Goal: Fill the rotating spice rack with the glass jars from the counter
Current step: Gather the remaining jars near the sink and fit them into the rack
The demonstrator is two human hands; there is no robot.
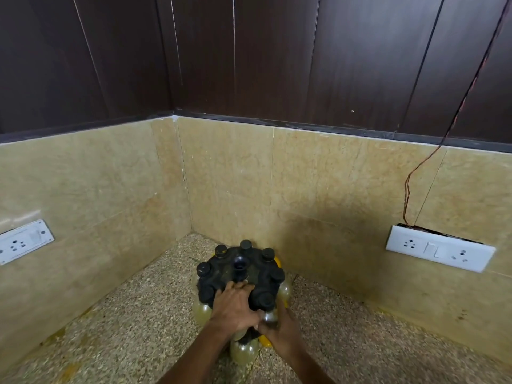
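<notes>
The black rotating spice rack (238, 270) stands on the speckled counter (133, 322) near the corner, its yellow base (278, 261) showing behind. Several black-capped glass jars sit in its ring of slots. My left hand (235, 306) lies flat on the rack's top near the front, fingers stretched toward the centre post. My right hand (279, 325) grips a glass jar (270, 317) at the rack's front right slot. Another jar (243, 351) shows low at the front, and one (202, 311) at the left side.
Beige stone walls meet in a corner just behind the rack. A white socket plate (23, 241) is on the left wall and another (440, 248) on the right wall, with a thin wire (415, 173) hanging above it.
</notes>
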